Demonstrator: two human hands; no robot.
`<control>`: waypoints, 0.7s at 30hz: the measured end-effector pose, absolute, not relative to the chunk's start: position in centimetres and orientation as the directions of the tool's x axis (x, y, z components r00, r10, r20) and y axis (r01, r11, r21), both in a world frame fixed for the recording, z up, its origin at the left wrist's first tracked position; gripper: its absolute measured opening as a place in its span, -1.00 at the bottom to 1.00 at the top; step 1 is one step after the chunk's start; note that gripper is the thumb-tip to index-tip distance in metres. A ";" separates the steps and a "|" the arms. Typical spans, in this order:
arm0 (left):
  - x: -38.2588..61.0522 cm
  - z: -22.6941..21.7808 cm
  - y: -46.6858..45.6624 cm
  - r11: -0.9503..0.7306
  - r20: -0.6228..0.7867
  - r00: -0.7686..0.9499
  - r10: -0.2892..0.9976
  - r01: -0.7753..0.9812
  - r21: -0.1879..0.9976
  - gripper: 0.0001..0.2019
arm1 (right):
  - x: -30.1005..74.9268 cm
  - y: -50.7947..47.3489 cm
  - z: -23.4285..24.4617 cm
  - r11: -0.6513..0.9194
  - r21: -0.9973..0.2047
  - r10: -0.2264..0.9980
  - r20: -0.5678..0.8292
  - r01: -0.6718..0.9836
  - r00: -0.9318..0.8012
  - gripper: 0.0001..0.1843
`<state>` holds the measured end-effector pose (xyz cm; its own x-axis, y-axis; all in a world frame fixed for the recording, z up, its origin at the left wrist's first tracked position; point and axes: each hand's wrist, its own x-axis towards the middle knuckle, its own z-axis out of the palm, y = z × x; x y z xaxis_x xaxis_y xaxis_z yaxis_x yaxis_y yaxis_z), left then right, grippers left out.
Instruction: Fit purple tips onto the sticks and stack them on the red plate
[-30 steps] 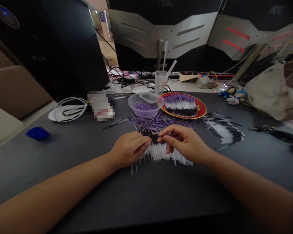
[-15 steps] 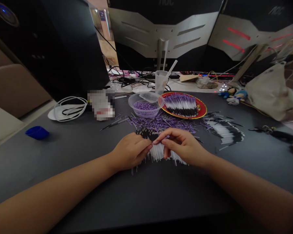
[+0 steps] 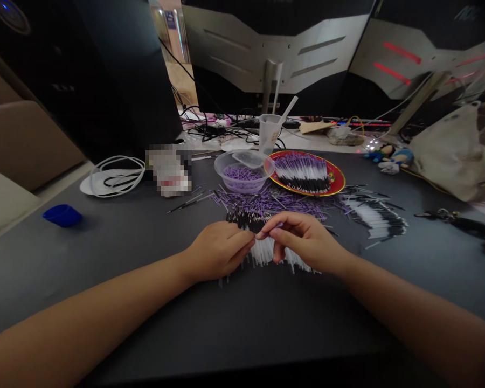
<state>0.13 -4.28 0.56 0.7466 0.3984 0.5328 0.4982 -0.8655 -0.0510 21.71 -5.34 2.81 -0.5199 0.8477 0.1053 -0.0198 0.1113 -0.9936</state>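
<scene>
Over a pile of slim white-and-black sticks [image 3: 262, 252], both hands meet at the fingertips. My left hand [image 3: 220, 249] is closed, its thumb pressed to the forefinger; whatever it pinches is hidden. Between the thumb and forefinger of my right hand [image 3: 307, 242] is a small purple tube-like piece [image 3: 280, 224], mostly covered by the fingers. Just beyond the hands, many loose purple pieces [image 3: 253, 202] lie scattered on the dark table. More of them fill a clear plastic bowl [image 3: 219, 173]. Purple-ended sticks [image 3: 301, 170] lie in rows on a red plate [image 3: 338, 184].
Another bunch of white-and-black sticks [image 3: 374, 218] lies right of the hands. A plastic cup [image 3: 268, 134] stands behind the bowl. To the left are a blue object [image 3: 62, 215] and a coiled white cable [image 3: 117, 175]; pliers-like tools [image 3: 464, 222] lie far right.
The whole view has shifted slightly. Both hands keep almost the same pinched pose over the sticks, and the purple piece is still in my right fingers.
</scene>
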 end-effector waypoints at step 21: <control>0.4 0.2 -4.6 -0.843 0.544 0.765 0.345 0.507 -0.178 -0.80 | 22.0 -5.9 2.9 0.524 -0.727 0.811 0.268 0.444 -0.520 -0.88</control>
<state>0.38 -4.61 0.15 0.7649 0.3446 0.5442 0.5068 -0.8434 -0.1784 22.02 -5.90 2.93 -0.5198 0.8113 0.2677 0.4436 0.5241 -0.7271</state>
